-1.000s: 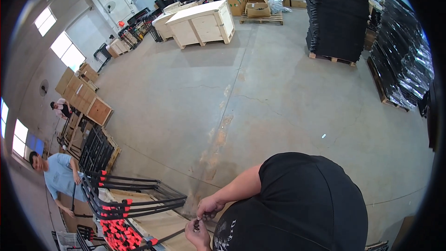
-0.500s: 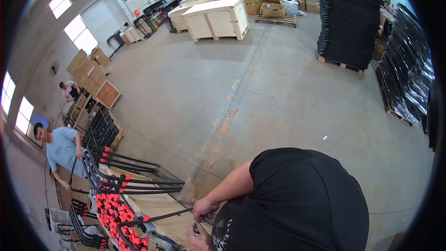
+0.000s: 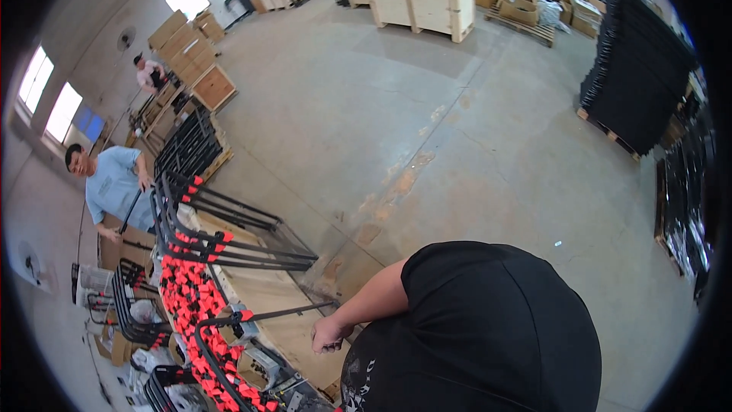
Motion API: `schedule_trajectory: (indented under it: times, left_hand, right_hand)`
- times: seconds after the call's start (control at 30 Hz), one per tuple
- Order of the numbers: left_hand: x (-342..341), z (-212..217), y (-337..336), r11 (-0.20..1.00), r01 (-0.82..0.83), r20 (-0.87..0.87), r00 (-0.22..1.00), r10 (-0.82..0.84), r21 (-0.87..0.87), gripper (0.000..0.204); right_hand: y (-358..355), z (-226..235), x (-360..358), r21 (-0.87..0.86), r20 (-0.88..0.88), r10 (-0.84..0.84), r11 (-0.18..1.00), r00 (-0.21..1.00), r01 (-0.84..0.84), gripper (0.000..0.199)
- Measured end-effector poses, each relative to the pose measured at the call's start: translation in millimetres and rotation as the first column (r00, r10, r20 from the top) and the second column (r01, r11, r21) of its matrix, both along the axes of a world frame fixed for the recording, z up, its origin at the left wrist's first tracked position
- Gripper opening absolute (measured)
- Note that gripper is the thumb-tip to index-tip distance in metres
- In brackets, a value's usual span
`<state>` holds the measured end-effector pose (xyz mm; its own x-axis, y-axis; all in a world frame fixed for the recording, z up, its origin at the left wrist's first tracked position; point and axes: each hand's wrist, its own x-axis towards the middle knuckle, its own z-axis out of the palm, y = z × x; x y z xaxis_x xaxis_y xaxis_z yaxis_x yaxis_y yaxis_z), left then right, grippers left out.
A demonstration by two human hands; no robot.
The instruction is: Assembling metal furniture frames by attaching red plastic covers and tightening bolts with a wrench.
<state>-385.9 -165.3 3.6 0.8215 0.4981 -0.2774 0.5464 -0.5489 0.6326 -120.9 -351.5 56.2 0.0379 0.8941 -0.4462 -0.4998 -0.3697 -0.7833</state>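
Observation:
My right hand [image 3: 329, 334] is closed, fingers curled under, just below the end of a bent black tube [image 3: 293, 310]. Whether anything small sits inside those fingers is hidden. The tube carries a red clip-like piece [image 3: 245, 316] and lies across the edge of a wooden crate [image 3: 286, 336]. A heap of red and black small parts [image 3: 187, 290] fills a strip along the crate. My left hand is out of sight, hidden below or behind my black shirt.
More bent black tubes with red pieces [image 3: 252, 256] rest across the crate's far end. A person in a light blue shirt [image 3: 118, 183] stands there holding a black tube. Cartons [image 3: 183, 46], a large wooden box [image 3: 419, 4] and stacked black sheets [image 3: 640, 69] stand farther off.
The whole view has shifted, moving the surroundings to the right. My left hand has left the view. My right hand has come away from the tube's end and dropped slightly below it.

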Motion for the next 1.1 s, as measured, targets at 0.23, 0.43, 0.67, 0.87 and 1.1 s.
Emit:
schedule_trajectory:
  times: [0.23, 0.43, 0.67, 0.87, 1.1]
  left_hand:
    - [6.3, -24.5, 47.4, 0.977, -0.077, -0.053, 0.995, 0.089, 0.196, 0.034]
    - [-38.2, -41.7, 60.7, 0.917, -0.192, -0.119, 0.962, 0.246, 0.349, 0.033]
    - [-25.4, 61.3, -43.2, 0.622, -0.761, -0.263, 0.571, 0.778, 0.186, 0.055]
    - [-31.3, 65.8, -77.0, 0.417, -0.866, -0.118, 0.4, 0.909, 0.277, 0.036]
    - [-47.1, 51.7, -83.6, 0.338, -0.891, -0.016, 0.35, 0.936, 0.303, 0.032]
  right_hand:
    - [48.6, -15.2, 28.1, -0.046, -0.004, 0.093, 0.995, 0.996, -0.093, 0.018]
    - [88.8, -10.8, 18.1, -0.137, 0.035, 0.231, 0.965, 0.972, -0.224, 0.022]
    - [120.6, -86.1, 37.6, 0.069, 0.449, 0.373, 0.892, 0.812, -0.448, 0.02]
    - [142.4, -38.0, -22.4, -0.124, 0.294, 0.473, 0.88, 0.831, -0.458, 0.026]
    - [165.3, -40.3, -99.8, 0.068, 0.757, 0.449, 0.669, 0.475, -0.74, 0.034]
